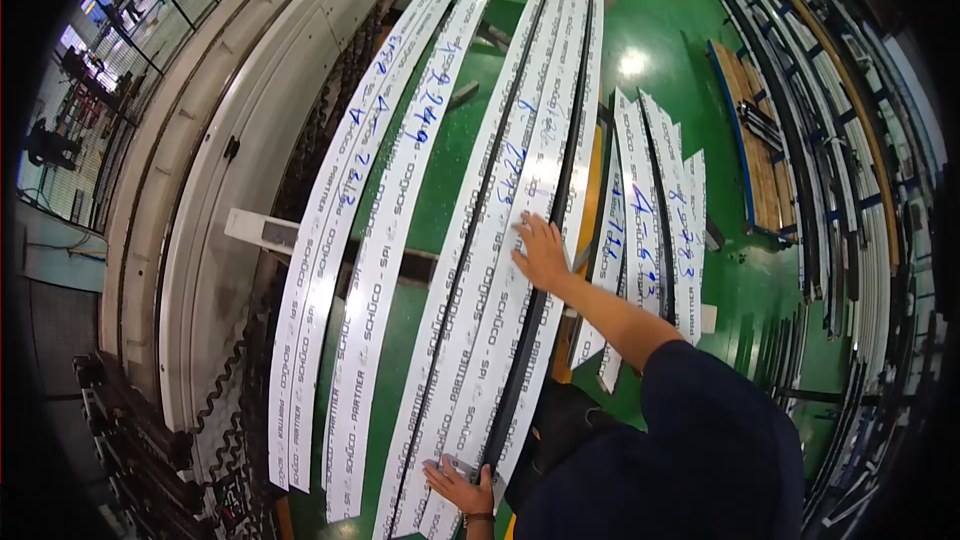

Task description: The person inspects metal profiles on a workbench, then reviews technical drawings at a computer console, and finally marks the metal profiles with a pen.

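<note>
Long white film-covered profiles (470,330) with printed lettering and blue handwriting lie side by side. My right hand (541,252) rests on their upper face near the middle, fingers spread. Lower down, my left hand (460,488) lies on the near part of the same profiles with its fingers apart, a dark band at the wrist. Neither hand is wrapped round anything. To the left lie two more long white profiles (375,290), also marked in blue.
Shorter marked profiles (640,230) lie right of my right arm. A long beige machine (235,140) runs along the left, with a bracket (262,230) sticking out. Racks of long bars (850,140) and a wooden pallet (755,155) stand at the right on the green floor.
</note>
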### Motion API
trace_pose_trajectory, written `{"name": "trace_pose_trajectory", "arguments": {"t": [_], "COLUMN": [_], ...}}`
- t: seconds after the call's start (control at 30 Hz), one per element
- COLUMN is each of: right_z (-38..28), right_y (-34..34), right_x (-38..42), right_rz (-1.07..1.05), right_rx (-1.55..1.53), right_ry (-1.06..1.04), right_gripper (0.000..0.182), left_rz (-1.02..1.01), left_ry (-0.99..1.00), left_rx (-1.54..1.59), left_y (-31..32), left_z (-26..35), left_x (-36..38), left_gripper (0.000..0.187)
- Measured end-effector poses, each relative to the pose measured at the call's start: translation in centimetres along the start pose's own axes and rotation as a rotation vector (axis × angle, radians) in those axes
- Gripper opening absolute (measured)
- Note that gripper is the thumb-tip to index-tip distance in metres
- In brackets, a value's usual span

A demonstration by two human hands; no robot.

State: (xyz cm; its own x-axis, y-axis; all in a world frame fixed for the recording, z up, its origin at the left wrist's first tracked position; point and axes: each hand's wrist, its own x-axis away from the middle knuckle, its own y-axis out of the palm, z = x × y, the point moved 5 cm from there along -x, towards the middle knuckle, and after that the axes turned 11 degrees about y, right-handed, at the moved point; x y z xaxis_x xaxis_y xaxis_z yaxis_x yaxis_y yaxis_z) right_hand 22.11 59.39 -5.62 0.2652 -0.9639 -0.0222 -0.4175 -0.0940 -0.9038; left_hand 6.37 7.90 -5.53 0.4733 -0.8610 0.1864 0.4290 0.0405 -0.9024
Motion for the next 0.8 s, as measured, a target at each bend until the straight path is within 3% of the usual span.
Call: {"name": "trace_pose_trajectory", "arguments": {"t": [0.1, 0.3, 0.43, 0.6, 0.7, 0.8], "right_z": [1.5, 4.2, 4.6, 5.3, 5.4, 5.0], "right_y": [0.0, -0.8, -1.2, -1.2, -1.1, -1.1], "right_x": [-0.8, 0.9, 1.1, 1.7, 1.6, 1.4], "right_rz": [0.035, -0.049, -0.085, -0.063, -0.091, -0.107], "right_rx": [0.013, 0.229, 0.274, 0.299, 0.318, 0.320], "right_ry": [0.000, -0.020, 0.015, 0.037, 0.029, 0.082], "right_gripper": [0.054, 0.077, 0.083, 0.087, 0.089, 0.088], "left_rz": [-0.031, -0.096, 0.001, -0.196, -0.180, -0.050], "left_ry": [-0.030, -0.005, -0.020, -0.113, -0.127, -0.014], "left_rx": [0.000, -0.095, -0.162, -0.058, -0.019, 0.059], "left_y": [0.0, 2.1, 3.0, 4.3, 3.8, 2.4], "left_z": [0.3, 1.3, 0.3, 0.8, 0.9, 0.1], "left_x": [3.4, 9.5, 9.8, 10.3, 10.3, 9.7], "left_gripper": [0.100, 0.094, 0.079, 0.083, 0.082, 0.075]}}
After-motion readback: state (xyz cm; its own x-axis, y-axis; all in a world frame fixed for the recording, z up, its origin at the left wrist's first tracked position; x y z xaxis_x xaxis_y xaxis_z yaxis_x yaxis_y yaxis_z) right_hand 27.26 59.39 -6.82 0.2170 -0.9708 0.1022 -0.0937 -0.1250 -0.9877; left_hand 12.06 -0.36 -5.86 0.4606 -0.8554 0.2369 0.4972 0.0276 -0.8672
